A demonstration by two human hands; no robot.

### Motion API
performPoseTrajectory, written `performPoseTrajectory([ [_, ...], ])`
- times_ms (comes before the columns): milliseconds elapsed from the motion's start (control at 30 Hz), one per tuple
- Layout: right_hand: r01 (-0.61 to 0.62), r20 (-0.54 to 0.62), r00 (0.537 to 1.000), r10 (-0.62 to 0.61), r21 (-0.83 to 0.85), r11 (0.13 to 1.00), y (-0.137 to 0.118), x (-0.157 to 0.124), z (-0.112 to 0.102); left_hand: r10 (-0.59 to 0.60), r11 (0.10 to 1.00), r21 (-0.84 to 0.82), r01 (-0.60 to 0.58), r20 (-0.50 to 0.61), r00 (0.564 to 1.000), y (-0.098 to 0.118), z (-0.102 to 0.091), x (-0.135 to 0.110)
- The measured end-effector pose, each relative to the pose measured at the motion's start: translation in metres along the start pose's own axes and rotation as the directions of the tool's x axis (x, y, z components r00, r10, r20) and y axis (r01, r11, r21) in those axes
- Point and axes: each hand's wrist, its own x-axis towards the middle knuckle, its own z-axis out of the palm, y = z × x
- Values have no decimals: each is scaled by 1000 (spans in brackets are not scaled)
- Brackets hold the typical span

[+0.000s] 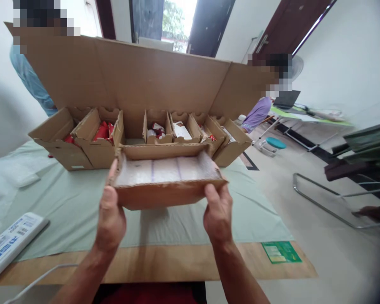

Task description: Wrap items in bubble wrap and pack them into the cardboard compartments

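Note:
My left hand [110,217] and my right hand [219,211] grip the two ends of an open cardboard box [171,196], thumbs on its near side. It is held above the table, tilted so that its inside faces me. Clear bubble wrap [164,169] with faint purple lines lines or fills it; whatever lies beneath cannot be made out. Behind stands a row of cardboard bins. One bin [98,147] contains red packets [101,131], another [186,137] a white item [181,131]. A gap in the row lies behind the held box.
A tall cardboard panel [164,84] rises behind the bins. On the cloth-covered table [177,230] are a white power strip [15,242], plastic wrap [19,173] and a green card [281,252]. Two people sit beyond the panel. A metal-framed chair [329,211] stands at right.

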Motion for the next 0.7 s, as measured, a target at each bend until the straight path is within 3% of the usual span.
performPoseTrajectory([
  [33,-10,55,998,9,19,1000,0,2,9,8,999,-34,-9,-46,999,2,-6,5],
  [133,15,151,988,-25,70,997,-1,26,34,100,994,-49,-102,-49,994,13,-11,37],
  [233,47,62,997,-50,55,997,4,42,31,132,991,-19,-132,13,991,11,1,49],
  [333,68,-144,988,-61,49,996,21,34,11,95,995,12,-96,82,992,-9,10,15],
  [400,44,-162,986,-32,71,996,37,24,7,50,999,-9,-49,85,995,-26,6,-20],
  [467,-9,-43,999,12,86,996,52,21,20,-29,1000,-7,30,64,998,-38,-8,-51],
  [533,-40,132,991,26,107,993,63,26,47,-97,994,42,97,-4,995,-43,-25,-74],
  [600,-40,294,956,-7,156,987,69,37,80,-145,977,143,156,-80,986,-42,-39,-86],
  [700,-39,467,883,-51,180,983,69,53,122,-89,947,299,120,-113,990,-38,-49,-99],
])
